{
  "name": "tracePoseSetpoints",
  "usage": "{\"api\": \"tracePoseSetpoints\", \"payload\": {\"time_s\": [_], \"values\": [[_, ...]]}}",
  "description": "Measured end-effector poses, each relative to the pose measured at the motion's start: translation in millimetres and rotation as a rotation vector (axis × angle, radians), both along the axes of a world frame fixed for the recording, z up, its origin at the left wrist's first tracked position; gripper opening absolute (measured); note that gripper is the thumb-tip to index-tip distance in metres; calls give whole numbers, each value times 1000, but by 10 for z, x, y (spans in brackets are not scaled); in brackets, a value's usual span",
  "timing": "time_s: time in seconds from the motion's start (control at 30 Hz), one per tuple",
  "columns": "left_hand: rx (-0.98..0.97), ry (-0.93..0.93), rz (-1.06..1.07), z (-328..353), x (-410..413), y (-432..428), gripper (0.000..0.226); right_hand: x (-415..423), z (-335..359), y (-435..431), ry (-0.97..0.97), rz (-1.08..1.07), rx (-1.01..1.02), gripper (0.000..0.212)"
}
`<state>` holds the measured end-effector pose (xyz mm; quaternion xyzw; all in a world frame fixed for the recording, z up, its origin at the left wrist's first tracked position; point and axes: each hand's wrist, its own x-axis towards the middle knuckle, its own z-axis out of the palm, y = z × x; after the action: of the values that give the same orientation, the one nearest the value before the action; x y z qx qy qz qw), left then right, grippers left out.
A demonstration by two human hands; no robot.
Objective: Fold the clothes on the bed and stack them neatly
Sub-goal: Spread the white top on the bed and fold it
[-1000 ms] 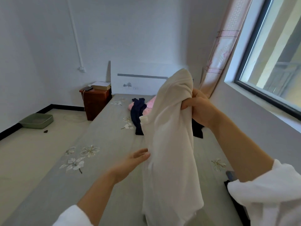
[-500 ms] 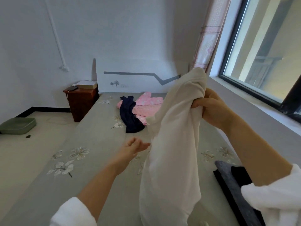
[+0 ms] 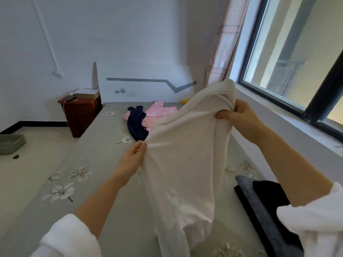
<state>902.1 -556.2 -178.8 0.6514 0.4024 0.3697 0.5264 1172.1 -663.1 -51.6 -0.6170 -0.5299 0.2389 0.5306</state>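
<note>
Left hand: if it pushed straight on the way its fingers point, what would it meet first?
The white garment, whose edge the left hand pinches. Beyond that, the line heads toward the navy garment on the bed, though the hand looks raised above it; depth unclear.

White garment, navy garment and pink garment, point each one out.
white garment (image 3: 185, 160), head view, middle of the held cloth.
navy garment (image 3: 137, 125), head view, crumpled middle.
pink garment (image 3: 161, 111), head view, flat upper part.
</note>
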Motion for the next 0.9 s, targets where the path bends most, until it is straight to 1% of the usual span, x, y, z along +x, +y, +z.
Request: {"api": "tracePoseSetpoints", "payload": {"time_s": [0.07,0.13,0.23,0.27,0.33,0.37,0.4,0.43,0.47,0.5,0.53,0.57,0.63,0.7,0.73,0.77,0.8,0.83,0.87,0.9], "values": [[108,-23,57,238,-125,64,26,36,-76,-26,-95,-70,-35,20],[177,-27,56,507,-234,115,26,55,-113,-69,-150,-51,-107,19],[137,-43,-40,864,-446,187,34,147,-28,-174,-207,106,-295,36],[114,-25,-79,962,-517,214,34,178,31,-207,-229,149,-339,40],[79,-15,-115,1160,-671,296,22,266,152,-237,-234,167,-359,41],[58,-25,-142,1266,-753,338,20,318,204,-241,-214,169,-363,43],[42,-25,-193,1366,-839,381,32,361,257,-245,-196,194,-384,46],[25,9,-270,1453,-916,434,47,391,305,-244,-188,227,-418,47],[11,70,-337,1537,-978,492,57,407,341,-237,-192,248,-450,45],[0,154,-384,1613,-1016,549,61,417,362,-206,-211,238,-468,43],[13,255,-378,1656,-1043,637,61,419,363,-151,-249,203,-473,43],[67,381,-310,1657,-1038,748,56,412,339,-69,-318,143,-474,43],[311,746,-110,1561,-988,1013,38,398,187,161,-500,1,-502,35],[521,1072,85,1336,-930,1322,9,416,-105,438,-692,-122,-552,28],[562,1192,196,1209,-901,1442,10,422,-270,565,-793,-196,-573,21],[586,1290,301,1075,-876,1559,16,425,-421,678,-881,-272,-583,17],[573,1335,376,983,-841,1607,19,438,-551,775,-942,-343,-585,18],[542,1330,418,887,-801,1676,19,448,-640,865,-979,-400,-577,17],[463,1247,440,838,-740,1711,21,468,-698,957,-995,-451,-564,15],[342,1084,448,789,-675,1785,22,483,-715,1044,-990,-499,-555,12]]}}
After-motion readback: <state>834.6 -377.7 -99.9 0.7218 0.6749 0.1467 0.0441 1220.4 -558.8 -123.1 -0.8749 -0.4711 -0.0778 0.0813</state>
